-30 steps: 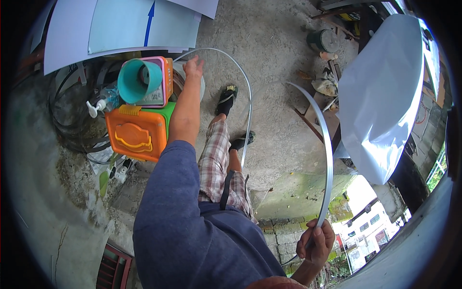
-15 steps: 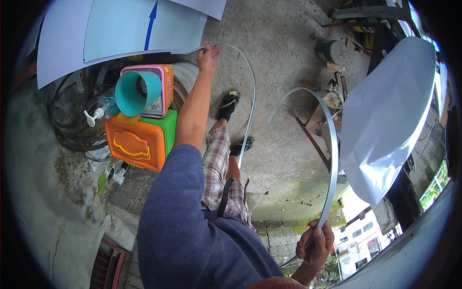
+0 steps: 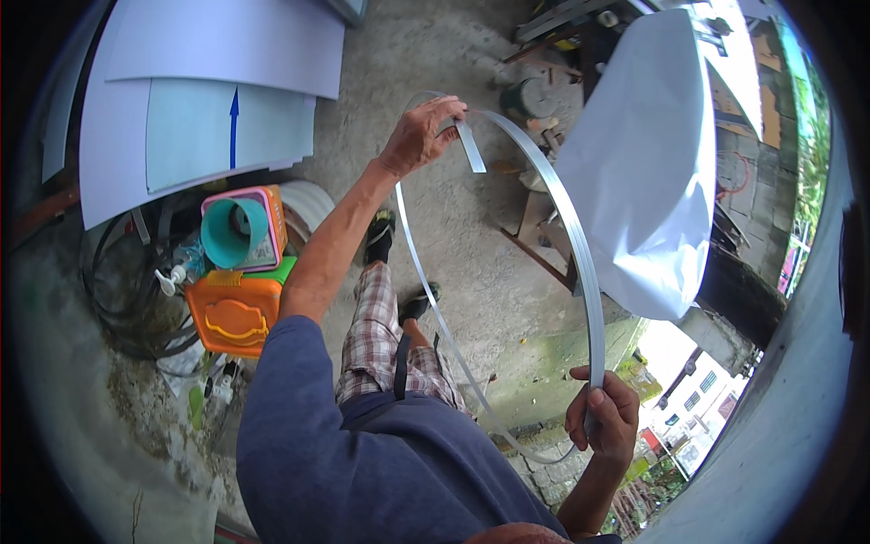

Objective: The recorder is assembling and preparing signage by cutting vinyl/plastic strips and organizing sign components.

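Observation:
A long, thin, flat silvery strip (image 3: pixel 581 254), seemingly metal, bends into a big loop in front of my body. At the top of the loop my left hand (image 3: pixel 422 136) is closed around the strip, and a short free end dangles just below the fingers. Lower right, my right hand (image 3: pixel 607 419) pinches the strip between thumb and fingers where several layers seem to lie together. From there a thin single run curves back past my legs up to my left hand.
White panels (image 3: pixel 217 45), one with a blue arrow, lie at upper left. Below them are a teal bucket (image 3: pixel 222 238), an orange box (image 3: pixel 231 313) and black hoses (image 3: pixel 113 290). A shiny white sheet (image 3: pixel 634 181) hangs at right, near a dark green can (image 3: pixel 528 98).
My left hand has swung right from beside the white panels, bringing its part of the strip over and drawing the loop together. My right hand keeps its grip. The view has shifted rightward.

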Action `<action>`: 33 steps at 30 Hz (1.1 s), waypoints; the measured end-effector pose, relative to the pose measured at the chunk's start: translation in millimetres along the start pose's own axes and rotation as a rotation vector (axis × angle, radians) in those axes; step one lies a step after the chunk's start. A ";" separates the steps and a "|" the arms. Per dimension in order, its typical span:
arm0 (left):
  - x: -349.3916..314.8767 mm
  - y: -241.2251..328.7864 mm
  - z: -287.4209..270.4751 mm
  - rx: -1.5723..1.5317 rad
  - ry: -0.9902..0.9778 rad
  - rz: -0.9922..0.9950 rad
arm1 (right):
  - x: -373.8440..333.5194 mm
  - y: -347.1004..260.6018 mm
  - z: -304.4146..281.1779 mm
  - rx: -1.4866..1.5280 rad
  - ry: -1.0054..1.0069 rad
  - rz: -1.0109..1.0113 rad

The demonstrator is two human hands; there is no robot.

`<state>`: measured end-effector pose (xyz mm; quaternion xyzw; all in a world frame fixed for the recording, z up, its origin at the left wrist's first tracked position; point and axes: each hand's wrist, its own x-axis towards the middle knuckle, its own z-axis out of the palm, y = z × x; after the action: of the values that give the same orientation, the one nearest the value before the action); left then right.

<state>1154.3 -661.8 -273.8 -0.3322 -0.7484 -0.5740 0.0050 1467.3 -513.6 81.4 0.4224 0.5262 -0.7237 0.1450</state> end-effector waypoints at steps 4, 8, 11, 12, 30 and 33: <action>55.5 69.5 -36.6 0.264 -0.066 0.336 | -36.5 -19.0 -2.9 -0.083 -0.016 -0.112; 98.2 129.3 -69.3 0.372 -0.060 0.487 | -67.3 -31.6 -14.3 -0.044 0.100 -0.225; 129.3 163.9 -83.9 0.262 -0.080 0.478 | -83.8 -37.3 -18.9 -0.099 0.050 -0.235; 137.5 177.2 -88.2 0.269 -0.078 0.504 | -88.0 -38.9 -17.5 -0.091 0.050 -0.260; 177.4 385.5 -65.4 0.268 -0.687 0.701 | -105.4 -56.4 -95.6 -0.142 -0.267 -0.457; 174.4 406.0 -57.8 0.269 -0.810 0.632 | -98.3 -53.5 -115.3 -0.083 -0.338 -0.468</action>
<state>1201.0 -577.2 161.3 -0.7330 -0.6209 -0.2691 -0.0691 1544.3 -413.1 180.4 0.1569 0.6068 -0.7754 0.0770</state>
